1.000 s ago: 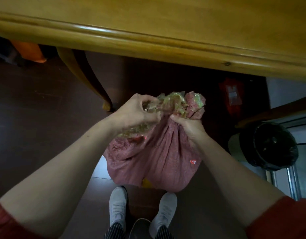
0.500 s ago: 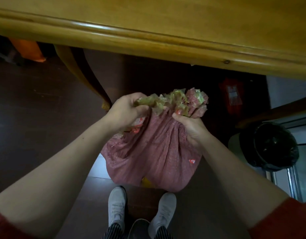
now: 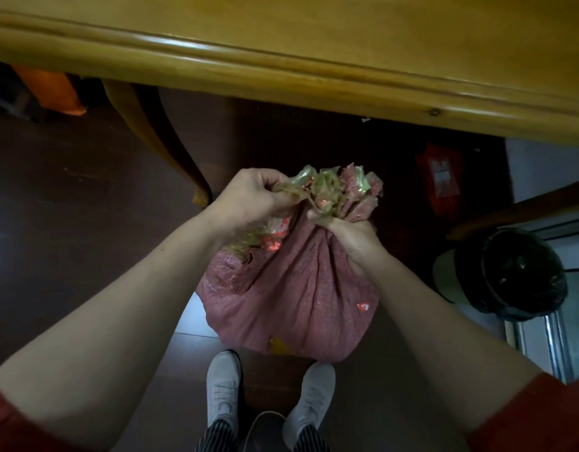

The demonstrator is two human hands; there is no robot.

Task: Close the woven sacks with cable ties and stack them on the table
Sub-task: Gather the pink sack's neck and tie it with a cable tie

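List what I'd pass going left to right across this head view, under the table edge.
Orange object, table leg, left hand, right hand, red packet, black-lined bin. The sack overlaps both hands, so I skip it.

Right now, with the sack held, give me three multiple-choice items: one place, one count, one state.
1. The pinkish-red woven sack is: A on the yellow wooden table; B below the table's edge, near the white shoes; C inside the black-lined bin.
2. White shoes showing: A two; B one; C three.
3. The sack's mouth is: A spread flat; B let go; C bunched in left hand and right hand.
Key: B, it sits lower than the table; A, a pair shows; C, both hands grip the gathers.
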